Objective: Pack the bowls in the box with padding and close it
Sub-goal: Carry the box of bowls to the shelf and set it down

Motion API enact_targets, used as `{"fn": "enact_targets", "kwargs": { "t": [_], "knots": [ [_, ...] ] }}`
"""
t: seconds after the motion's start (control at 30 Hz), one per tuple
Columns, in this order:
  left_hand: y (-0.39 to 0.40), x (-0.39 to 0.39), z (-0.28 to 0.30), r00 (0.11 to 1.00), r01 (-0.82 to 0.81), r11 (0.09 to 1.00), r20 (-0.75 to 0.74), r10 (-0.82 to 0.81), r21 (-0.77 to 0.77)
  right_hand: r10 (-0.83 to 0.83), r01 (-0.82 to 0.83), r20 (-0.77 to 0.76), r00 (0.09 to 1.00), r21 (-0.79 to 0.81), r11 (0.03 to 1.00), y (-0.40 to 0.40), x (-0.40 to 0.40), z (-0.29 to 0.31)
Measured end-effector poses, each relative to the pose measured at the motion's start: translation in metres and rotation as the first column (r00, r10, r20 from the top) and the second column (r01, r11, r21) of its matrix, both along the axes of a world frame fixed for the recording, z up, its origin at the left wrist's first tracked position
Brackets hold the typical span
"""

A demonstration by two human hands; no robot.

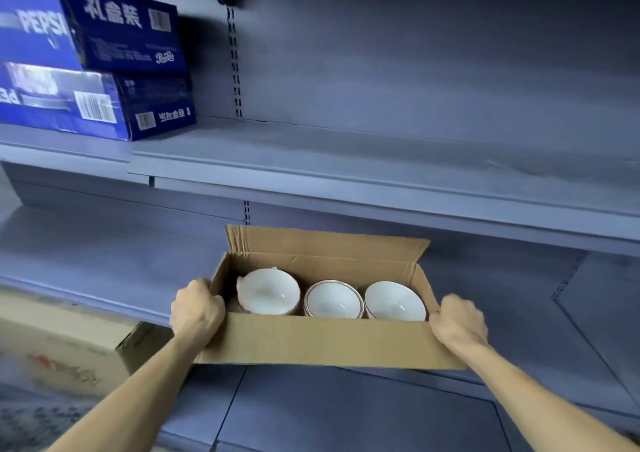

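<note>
An open brown cardboard box (322, 342) is held in front of the grey shelving, its far flap standing up. Inside, in a row, lie three white bowls with dark rims: a left bowl (268, 290) that looks like a small stack, a middle bowl (333, 299) and a right bowl (394, 301). My left hand (197, 307) grips the box's left end wall. At the right end, my right hand (459, 320) grips the near right corner. No padding shows in the box.
Two blue Pepsi cartons (93, 70) are stacked on the upper shelf (346, 160) at the left. A closed cardboard carton (69, 344) stands at the lower left beside the lower shelf (104, 254). A slotted upright (235, 60) runs up the back panel.
</note>
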State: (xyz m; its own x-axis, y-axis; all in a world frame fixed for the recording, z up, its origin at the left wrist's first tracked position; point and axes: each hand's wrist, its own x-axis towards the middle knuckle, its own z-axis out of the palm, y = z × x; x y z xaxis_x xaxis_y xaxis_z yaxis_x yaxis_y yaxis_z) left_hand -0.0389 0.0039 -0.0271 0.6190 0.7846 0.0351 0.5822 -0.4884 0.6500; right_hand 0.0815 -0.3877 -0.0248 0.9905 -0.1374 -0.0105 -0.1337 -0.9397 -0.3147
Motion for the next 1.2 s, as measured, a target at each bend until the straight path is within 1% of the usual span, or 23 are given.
{"fn": "enact_targets", "kwargs": {
  "t": [0.1, 0.3, 0.43, 0.53, 0.77, 0.93, 1.03, 1.2],
  "knots": [
    [-0.019, -0.045, 0.013, 0.999, 0.001, 1.0, -0.037, -0.002, -0.017, 0.003, -0.003, -0.041, 0.999, 0.006, 1.0, -0.021, -0.044, 0.003],
    [-0.06, -0.13, 0.044, 0.997, 0.033, 0.999, -0.064, -0.035, -0.031, -0.028, 0.025, -0.082, 0.996, -0.039, 0.999, -0.062, -0.131, 0.034],
    [-0.085, -0.172, 0.084, 0.996, 0.049, 0.998, -0.066, -0.052, -0.043, -0.075, 0.071, -0.105, 0.992, -0.045, 0.997, -0.087, -0.182, 0.073],
    [-0.098, -0.19, 0.129, 0.995, 0.08, 0.996, -0.053, -0.082, -0.043, -0.112, 0.109, -0.109, 0.988, -0.03, 0.994, -0.102, -0.215, 0.115],
    [-0.125, -0.214, 0.228, 0.981, 0.194, 0.98, -0.017, -0.195, -0.033, -0.218, 0.218, -0.043, 0.975, 0.006, 0.976, -0.136, -0.292, 0.218],
    [-0.161, -0.209, 0.287, 0.946, 0.322, 0.947, 0.035, -0.321, -0.022, -0.352, 0.353, -0.03, 0.935, 0.059, 0.934, -0.172, -0.34, 0.274],
    [-0.193, -0.197, 0.316, 0.91, 0.412, 0.911, 0.051, -0.411, 0.001, -0.435, 0.435, -0.008, 0.9, 0.068, 0.898, -0.203, -0.369, 0.305],
    [-0.264, -0.182, 0.357, 0.818, 0.573, 0.82, 0.074, -0.571, -0.01, -0.569, 0.564, 0.055, 0.821, 0.085, 0.822, -0.259, -0.425, 0.351]
  ]
}}
